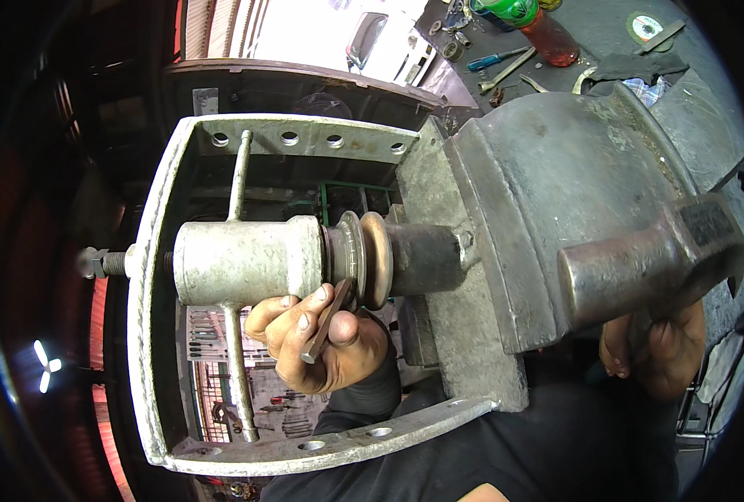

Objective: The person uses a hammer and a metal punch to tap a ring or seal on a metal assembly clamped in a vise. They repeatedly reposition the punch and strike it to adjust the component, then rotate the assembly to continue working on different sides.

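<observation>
My left hand is closed on a short, dark steel bar, whose upper end touches the ringed collar on a horizontal shaft. Left of the collar is a pale metal cylinder with crossbars, inside a welded steel frame with bolt holes. A copper-coloured ring and dark sleeve sit to the collar's right, against a plate of the large grey metal housing. My right hand has curled fingers beneath the housing's protruding metal piece; what it holds, if anything, is hidden.
A dark bench at upper right carries hand tools, a cutting disc, cloths and a bottle of red liquid. A white vehicle stands beyond an opening. A tool board hangs behind the frame.
</observation>
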The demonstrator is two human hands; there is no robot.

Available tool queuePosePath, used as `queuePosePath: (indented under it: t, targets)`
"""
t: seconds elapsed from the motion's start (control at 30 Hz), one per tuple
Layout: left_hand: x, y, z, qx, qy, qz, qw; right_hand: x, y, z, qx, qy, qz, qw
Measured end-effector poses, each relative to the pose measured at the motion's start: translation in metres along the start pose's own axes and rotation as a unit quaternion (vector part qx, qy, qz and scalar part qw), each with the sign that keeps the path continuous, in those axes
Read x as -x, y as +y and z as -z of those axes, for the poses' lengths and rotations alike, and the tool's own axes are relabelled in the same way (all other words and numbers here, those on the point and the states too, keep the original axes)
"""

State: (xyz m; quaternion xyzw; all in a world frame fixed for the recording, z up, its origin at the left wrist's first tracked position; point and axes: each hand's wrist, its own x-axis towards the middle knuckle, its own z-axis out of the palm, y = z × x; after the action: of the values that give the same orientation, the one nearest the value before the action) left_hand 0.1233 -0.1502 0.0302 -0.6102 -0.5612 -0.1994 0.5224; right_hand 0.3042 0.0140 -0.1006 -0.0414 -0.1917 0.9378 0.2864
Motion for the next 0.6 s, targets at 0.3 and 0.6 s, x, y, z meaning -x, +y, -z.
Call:
queuePosePath:
  t: [0.3,0.6]
  targets:
    - [0.001,-0.0028,0.0003,-0.016,-0.013,-0.017,1.0,0.0049,-0.0032,0.0063,-0.006,0.01,-0.038,0.999]
    - [-0.0002,-0.0011,-0.0006,-0.019,-0.009,-0.013,1.0,0.0081,0.0002,0.0064,0.007,0.017,-0.02,1.0]
